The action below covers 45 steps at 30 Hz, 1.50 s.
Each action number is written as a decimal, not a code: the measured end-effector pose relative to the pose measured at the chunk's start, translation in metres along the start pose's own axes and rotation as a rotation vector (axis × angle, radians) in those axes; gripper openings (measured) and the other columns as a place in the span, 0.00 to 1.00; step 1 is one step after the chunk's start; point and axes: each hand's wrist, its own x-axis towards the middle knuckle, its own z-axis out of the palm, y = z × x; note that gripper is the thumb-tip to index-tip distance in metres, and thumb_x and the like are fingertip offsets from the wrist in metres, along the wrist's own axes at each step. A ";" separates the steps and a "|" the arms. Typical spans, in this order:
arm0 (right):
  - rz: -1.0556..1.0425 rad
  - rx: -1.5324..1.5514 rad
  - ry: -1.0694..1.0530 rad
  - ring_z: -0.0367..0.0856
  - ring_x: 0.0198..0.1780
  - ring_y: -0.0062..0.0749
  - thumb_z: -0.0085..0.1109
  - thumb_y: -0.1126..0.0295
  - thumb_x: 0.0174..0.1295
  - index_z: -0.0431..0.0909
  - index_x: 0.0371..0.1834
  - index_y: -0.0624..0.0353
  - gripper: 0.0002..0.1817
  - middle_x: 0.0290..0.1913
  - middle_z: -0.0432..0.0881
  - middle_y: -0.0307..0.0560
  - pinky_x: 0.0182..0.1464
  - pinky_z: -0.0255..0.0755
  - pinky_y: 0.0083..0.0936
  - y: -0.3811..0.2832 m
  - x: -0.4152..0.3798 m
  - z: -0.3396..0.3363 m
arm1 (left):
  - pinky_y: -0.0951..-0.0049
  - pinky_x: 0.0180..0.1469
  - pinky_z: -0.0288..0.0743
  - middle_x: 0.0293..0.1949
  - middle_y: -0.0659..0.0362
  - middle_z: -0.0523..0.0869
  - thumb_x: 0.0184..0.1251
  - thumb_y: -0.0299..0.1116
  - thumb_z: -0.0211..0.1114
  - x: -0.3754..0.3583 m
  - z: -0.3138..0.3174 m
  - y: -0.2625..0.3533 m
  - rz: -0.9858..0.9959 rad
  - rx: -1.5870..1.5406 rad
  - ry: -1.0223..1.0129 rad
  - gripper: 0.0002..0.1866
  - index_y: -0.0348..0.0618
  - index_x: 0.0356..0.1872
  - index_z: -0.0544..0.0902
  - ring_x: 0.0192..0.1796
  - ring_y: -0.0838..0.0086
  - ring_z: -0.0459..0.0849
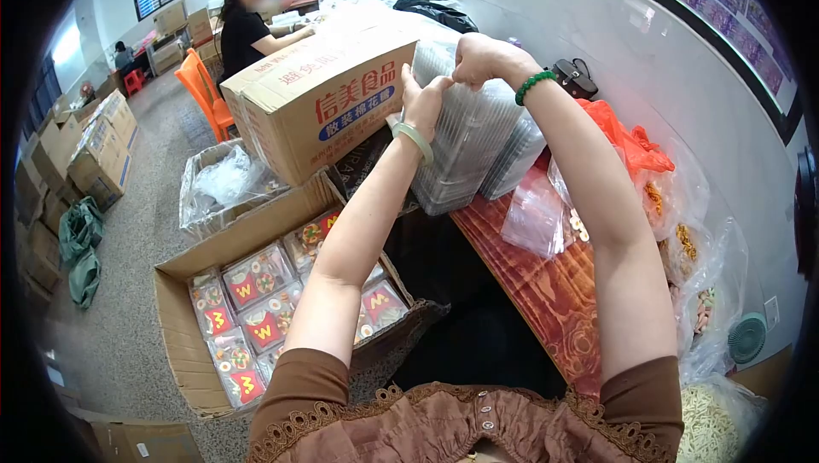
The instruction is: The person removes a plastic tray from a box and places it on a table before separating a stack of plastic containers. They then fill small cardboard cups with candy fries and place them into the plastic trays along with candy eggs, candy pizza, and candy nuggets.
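Observation:
A tall nested stack of clear plastic trays (465,151) stands on the table in front of me. My left hand (422,104), with a pale bangle at the wrist, is closed at the near upper edge of this stack, fingertips pinching at the trays. Close beside it, my right hand (488,62), wearing a green bead bracelet, is curled shut at the same edge. The two hands nearly meet; the clear plastic between them is hard to make out. To the left of my hands stands a large printed carton (320,104).
An open carton (192,361) of packed food trays (256,279) sits low on the left. Clear plastic bags (536,215) lie on the red-patterned table (546,297). Red bags (627,143) and bagged sweets line the wall. A person (247,28) sits by an orange chair (205,92).

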 end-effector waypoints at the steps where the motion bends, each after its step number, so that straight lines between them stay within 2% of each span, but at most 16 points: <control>1: 0.005 0.001 0.001 0.83 0.25 0.34 0.64 0.63 0.48 0.83 0.23 0.69 0.15 0.22 0.83 0.51 0.33 0.77 0.28 -0.003 -0.003 -0.001 | 0.64 0.70 0.54 0.70 0.40 0.54 0.54 0.36 0.64 0.004 -0.001 -0.005 -0.002 0.000 -0.005 0.50 0.35 0.73 0.42 0.72 0.54 0.56; 6: -0.106 -0.285 0.139 0.84 0.32 0.45 0.69 0.58 0.47 0.82 0.25 0.71 0.21 0.26 0.83 0.59 0.38 0.78 0.33 -0.002 0.006 0.014 | 0.63 0.70 0.54 0.71 0.41 0.52 0.51 0.36 0.66 0.015 0.000 -0.019 0.071 -0.061 -0.022 0.52 0.37 0.73 0.42 0.72 0.55 0.55; 10: -0.142 -0.181 0.221 0.84 0.38 0.50 0.68 0.62 0.49 0.82 0.29 0.71 0.18 0.33 0.83 0.64 0.42 0.77 0.34 0.004 0.013 0.023 | 0.60 0.71 0.51 0.72 0.40 0.50 0.49 0.37 0.67 0.016 -0.005 -0.012 0.017 -0.147 -0.063 0.54 0.36 0.73 0.41 0.73 0.52 0.53; 17: -0.096 -0.024 0.315 0.83 0.40 0.52 0.65 0.69 0.49 0.82 0.32 0.72 0.14 0.36 0.82 0.66 0.43 0.77 0.36 0.003 -0.009 0.023 | 0.62 0.72 0.50 0.71 0.38 0.49 0.44 0.35 0.69 0.027 -0.004 -0.008 0.005 0.099 0.036 0.57 0.33 0.72 0.40 0.74 0.52 0.52; 20: -0.077 -0.060 0.307 0.82 0.42 0.55 0.60 0.73 0.50 0.81 0.33 0.73 0.12 0.38 0.81 0.69 0.44 0.77 0.37 -0.001 -0.018 0.010 | 0.62 0.73 0.49 0.72 0.38 0.49 0.43 0.34 0.69 0.024 -0.001 0.002 -0.037 0.168 0.039 0.58 0.33 0.73 0.39 0.74 0.52 0.52; 24: -0.034 -0.081 0.529 0.81 0.44 0.57 0.51 0.73 0.52 0.82 0.32 0.70 0.12 0.38 0.80 0.69 0.47 0.74 0.40 0.006 -0.028 -0.027 | 0.63 0.74 0.48 0.71 0.38 0.48 0.41 0.34 0.69 0.017 -0.004 0.019 -0.101 0.181 0.027 0.59 0.33 0.73 0.39 0.74 0.52 0.51; 27: -0.048 -0.042 0.640 0.82 0.39 0.52 0.53 0.68 0.55 0.82 0.34 0.68 0.13 0.34 0.82 0.65 0.44 0.75 0.39 0.008 -0.061 -0.056 | 0.60 0.74 0.46 0.72 0.36 0.46 0.48 0.35 0.73 0.000 0.010 0.026 0.254 0.008 0.145 0.60 0.33 0.72 0.35 0.74 0.52 0.49; 28: -0.077 0.035 0.702 0.83 0.38 0.51 0.55 0.67 0.56 0.82 0.34 0.68 0.14 0.33 0.82 0.64 0.43 0.75 0.37 0.009 -0.077 -0.061 | 0.58 0.72 0.49 0.71 0.36 0.47 0.48 0.38 0.77 -0.018 0.024 0.041 0.320 -0.275 0.062 0.62 0.34 0.72 0.35 0.73 0.50 0.52; 29: -0.105 -0.016 0.715 0.82 0.34 0.37 0.58 0.67 0.58 0.82 0.36 0.66 0.12 0.33 0.83 0.56 0.39 0.74 0.29 0.028 -0.075 -0.061 | 0.56 0.72 0.47 0.71 0.38 0.45 0.49 0.40 0.77 -0.035 0.034 0.054 0.324 -0.364 -0.022 0.63 0.34 0.72 0.34 0.73 0.49 0.50; 30: -0.070 -0.023 0.705 0.82 0.34 0.37 0.58 0.67 0.58 0.82 0.36 0.66 0.12 0.33 0.83 0.56 0.39 0.74 0.29 0.030 -0.090 -0.058 | 0.54 0.73 0.44 0.72 0.39 0.43 0.49 0.42 0.77 -0.049 0.044 0.060 0.316 -0.455 -0.106 0.64 0.34 0.72 0.32 0.74 0.47 0.48; 33: -0.170 0.081 0.683 0.81 0.34 0.32 0.59 0.69 0.59 0.81 0.37 0.66 0.10 0.36 0.82 0.52 0.38 0.73 0.25 0.060 -0.164 -0.036 | 0.45 0.71 0.43 0.74 0.42 0.32 0.54 0.65 0.65 -0.082 0.067 0.065 0.049 -0.550 -0.484 0.62 0.49 0.73 0.29 0.74 0.43 0.45; 34: -0.196 0.122 0.679 0.80 0.34 0.31 0.59 0.70 0.59 0.81 0.37 0.66 0.09 0.37 0.82 0.51 0.38 0.73 0.24 0.059 -0.192 -0.023 | 0.50 0.66 0.59 0.71 0.40 0.51 0.57 0.63 0.63 -0.094 0.080 0.061 0.131 -0.568 -0.494 0.54 0.40 0.73 0.45 0.69 0.49 0.61; 39: -0.256 0.396 0.696 0.74 0.37 0.17 0.60 0.72 0.62 0.80 0.38 0.63 0.06 0.46 0.78 0.41 0.38 0.68 0.15 0.071 -0.296 0.037 | 0.61 0.57 0.72 0.57 0.45 0.73 0.61 0.57 0.60 -0.152 0.131 -0.002 -0.039 -0.588 -0.789 0.40 0.34 0.63 0.64 0.57 0.59 0.77; 40: -0.192 0.448 0.673 0.74 0.38 0.16 0.61 0.71 0.62 0.80 0.37 0.63 0.06 0.47 0.78 0.41 0.39 0.67 0.15 0.086 -0.312 0.050 | 0.69 0.50 0.77 0.42 0.52 0.80 0.64 0.52 0.57 -0.171 0.143 -0.020 -0.021 -0.644 -0.743 0.29 0.32 0.50 0.73 0.45 0.66 0.82; 43: -0.027 1.127 0.549 0.72 0.44 0.13 0.60 0.70 0.64 0.82 0.39 0.61 0.06 0.50 0.78 0.38 0.47 0.67 0.16 0.136 -0.347 0.114 | 0.66 0.51 0.76 0.44 0.52 0.80 0.63 0.53 0.58 -0.230 0.174 -0.074 -0.301 -0.750 -0.677 0.29 0.33 0.50 0.73 0.47 0.65 0.81; 45: 0.050 1.382 0.600 0.72 0.36 0.11 0.63 0.68 0.62 0.84 0.39 0.62 0.09 0.42 0.80 0.32 0.36 0.67 0.12 0.159 -0.365 0.158 | 0.66 0.52 0.76 0.45 0.52 0.80 0.62 0.55 0.59 -0.257 0.188 -0.126 -0.465 -0.801 -0.721 0.31 0.34 0.51 0.73 0.48 0.66 0.81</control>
